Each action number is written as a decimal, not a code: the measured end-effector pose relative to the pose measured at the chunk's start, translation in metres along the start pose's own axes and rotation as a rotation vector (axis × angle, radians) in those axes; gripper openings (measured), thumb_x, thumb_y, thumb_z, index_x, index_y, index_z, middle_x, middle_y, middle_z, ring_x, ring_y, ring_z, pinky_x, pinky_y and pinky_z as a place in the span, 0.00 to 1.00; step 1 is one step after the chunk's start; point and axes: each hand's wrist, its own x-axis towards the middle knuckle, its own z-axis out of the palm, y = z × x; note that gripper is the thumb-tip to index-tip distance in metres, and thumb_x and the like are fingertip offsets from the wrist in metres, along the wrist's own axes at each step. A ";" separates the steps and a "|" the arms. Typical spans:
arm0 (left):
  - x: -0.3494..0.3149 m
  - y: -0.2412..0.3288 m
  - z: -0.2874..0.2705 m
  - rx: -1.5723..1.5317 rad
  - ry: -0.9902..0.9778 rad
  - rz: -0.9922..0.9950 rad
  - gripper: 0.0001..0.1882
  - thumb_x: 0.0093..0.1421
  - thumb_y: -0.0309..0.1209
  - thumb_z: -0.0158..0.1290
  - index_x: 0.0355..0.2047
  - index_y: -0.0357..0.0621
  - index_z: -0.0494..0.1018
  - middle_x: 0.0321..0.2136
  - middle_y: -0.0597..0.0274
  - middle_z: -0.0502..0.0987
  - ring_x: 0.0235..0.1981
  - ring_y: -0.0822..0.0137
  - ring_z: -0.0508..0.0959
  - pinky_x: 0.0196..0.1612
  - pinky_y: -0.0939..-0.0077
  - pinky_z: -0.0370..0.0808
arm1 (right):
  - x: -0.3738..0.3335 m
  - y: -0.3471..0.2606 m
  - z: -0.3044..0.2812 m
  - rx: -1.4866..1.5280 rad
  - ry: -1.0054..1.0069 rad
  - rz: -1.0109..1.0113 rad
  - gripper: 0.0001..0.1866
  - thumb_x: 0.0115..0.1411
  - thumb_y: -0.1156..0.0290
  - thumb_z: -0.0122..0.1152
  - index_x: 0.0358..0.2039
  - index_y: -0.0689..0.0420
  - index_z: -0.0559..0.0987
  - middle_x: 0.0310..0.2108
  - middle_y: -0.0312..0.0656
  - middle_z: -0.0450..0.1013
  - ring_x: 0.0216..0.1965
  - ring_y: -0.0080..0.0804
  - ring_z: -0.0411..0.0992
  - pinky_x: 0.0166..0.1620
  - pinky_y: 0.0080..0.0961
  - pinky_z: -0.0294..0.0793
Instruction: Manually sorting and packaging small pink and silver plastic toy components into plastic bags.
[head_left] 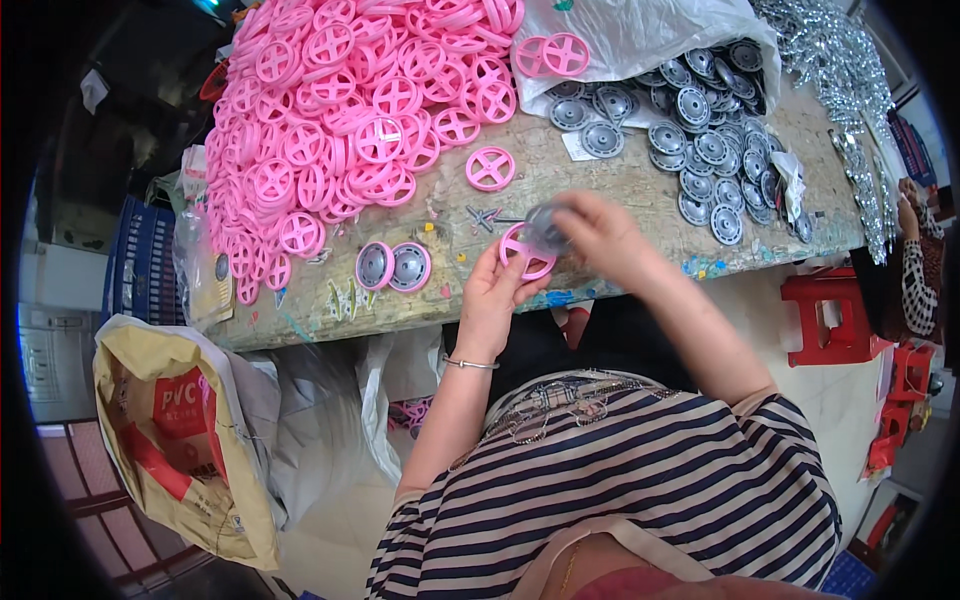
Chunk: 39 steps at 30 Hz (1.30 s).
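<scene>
My left hand (490, 292) grips a pink plastic wheel rim (537, 268) by its near left edge, just over the front of the worktable. In my right hand (603, 235), blurred by motion, a grey hubcap-like disc (543, 228) is pinched right above that rim. Whether the two touch I cannot tell. To the left of my hands lie two pink rims with grey discs set in them, one a grey-faced wheel (375, 265) leaning close to the other wheel (410, 267). A single pink rim (490, 168) rests farther back.
A large heap of pink rims (330, 120) covers the table's back left. Grey discs (712, 150) spill from a white sack (640, 35) at the right. Silver tinsel-like strands (835, 70) hang at the far right. An open paper sack (190, 440) and a red stool (830, 318) stand below.
</scene>
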 end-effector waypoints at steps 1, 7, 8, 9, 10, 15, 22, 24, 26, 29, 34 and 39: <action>0.000 -0.001 -0.001 0.011 -0.012 0.007 0.18 0.66 0.24 0.43 0.56 0.36 0.61 0.47 0.57 0.72 0.46 0.67 0.76 0.47 0.72 0.79 | -0.001 0.011 0.011 -0.145 0.033 -0.235 0.12 0.59 0.71 0.57 0.42 0.60 0.75 0.31 0.43 0.71 0.30 0.33 0.70 0.33 0.26 0.71; -0.001 -0.004 -0.001 0.002 -0.051 0.026 0.18 0.65 0.21 0.43 0.56 0.37 0.62 0.48 0.59 0.71 0.47 0.68 0.75 0.48 0.71 0.79 | -0.003 0.031 0.025 -0.296 0.228 -0.428 0.14 0.56 0.71 0.61 0.42 0.62 0.74 0.35 0.42 0.70 0.36 0.28 0.70 0.38 0.25 0.72; -0.001 -0.004 -0.001 0.021 -0.054 0.022 0.19 0.65 0.22 0.43 0.57 0.37 0.62 0.48 0.59 0.71 0.46 0.68 0.75 0.48 0.71 0.79 | -0.003 0.032 0.021 -0.231 0.093 -0.319 0.14 0.56 0.71 0.62 0.42 0.62 0.74 0.35 0.41 0.71 0.36 0.26 0.70 0.37 0.23 0.72; -0.001 -0.004 -0.002 0.018 -0.054 0.020 0.19 0.65 0.22 0.43 0.57 0.37 0.62 0.48 0.59 0.71 0.46 0.68 0.75 0.48 0.71 0.79 | -0.003 0.032 0.018 -0.166 -0.041 -0.209 0.14 0.56 0.71 0.62 0.41 0.62 0.75 0.35 0.40 0.72 0.35 0.24 0.70 0.37 0.21 0.72; -0.002 -0.004 -0.003 0.042 -0.059 0.015 0.19 0.65 0.22 0.43 0.57 0.36 0.62 0.48 0.59 0.71 0.46 0.68 0.75 0.48 0.71 0.79 | -0.004 0.027 0.016 -0.169 -0.042 -0.205 0.14 0.56 0.71 0.62 0.41 0.62 0.75 0.35 0.40 0.72 0.35 0.24 0.70 0.37 0.21 0.72; 0.000 -0.005 -0.008 0.078 -0.078 -0.002 0.19 0.66 0.23 0.43 0.57 0.36 0.62 0.48 0.59 0.71 0.46 0.68 0.75 0.47 0.71 0.80 | -0.010 0.013 0.013 -0.011 -0.175 0.082 0.15 0.55 0.70 0.64 0.41 0.62 0.76 0.30 0.40 0.76 0.32 0.24 0.73 0.36 0.22 0.74; -0.015 0.000 -0.009 0.361 0.099 0.246 0.18 0.68 0.30 0.42 0.55 0.34 0.65 0.47 0.56 0.73 0.46 0.69 0.74 0.48 0.74 0.74 | -0.001 0.010 0.017 0.084 -0.136 0.122 0.13 0.58 0.66 0.60 0.39 0.61 0.77 0.31 0.43 0.75 0.33 0.29 0.74 0.36 0.26 0.73; -0.013 0.009 -0.017 0.521 0.302 0.400 0.19 0.69 0.35 0.40 0.52 0.33 0.68 0.44 0.56 0.75 0.46 0.70 0.73 0.51 0.76 0.68 | 0.020 0.017 0.011 -0.240 0.084 -0.277 0.14 0.60 0.63 0.56 0.38 0.62 0.78 0.33 0.47 0.75 0.35 0.40 0.74 0.40 0.31 0.73; -0.008 0.029 -0.032 0.729 0.475 0.571 0.18 0.69 0.35 0.41 0.50 0.34 0.70 0.42 0.56 0.76 0.45 0.68 0.74 0.48 0.75 0.70 | 0.041 0.012 0.010 -0.208 0.032 -0.225 0.15 0.60 0.62 0.55 0.40 0.61 0.77 0.38 0.51 0.73 0.41 0.50 0.71 0.46 0.37 0.70; 0.000 0.048 -0.064 0.942 0.604 0.644 0.15 0.68 0.33 0.43 0.47 0.37 0.73 0.38 0.54 0.76 0.41 0.63 0.75 0.47 0.70 0.69 | 0.066 0.014 0.022 -0.520 0.101 -0.478 0.18 0.58 0.65 0.58 0.46 0.59 0.74 0.45 0.50 0.70 0.49 0.50 0.65 0.54 0.38 0.63; 0.008 0.066 -0.086 1.393 0.615 0.711 0.14 0.63 0.32 0.48 0.47 0.40 0.74 0.37 0.51 0.75 0.40 0.55 0.71 0.51 0.62 0.63 | 0.116 0.034 -0.006 -0.836 0.272 -0.499 0.18 0.54 0.67 0.61 0.45 0.60 0.74 0.46 0.51 0.69 0.49 0.50 0.64 0.52 0.41 0.65; 0.018 0.059 -0.091 1.561 0.771 0.785 0.20 0.60 0.36 0.52 0.51 0.41 0.71 0.48 0.49 0.69 0.50 0.50 0.65 0.53 0.57 0.60 | 0.136 0.047 -0.050 -0.988 0.471 -0.458 0.26 0.50 0.60 0.66 0.46 0.62 0.73 0.47 0.50 0.70 0.48 0.50 0.65 0.50 0.39 0.66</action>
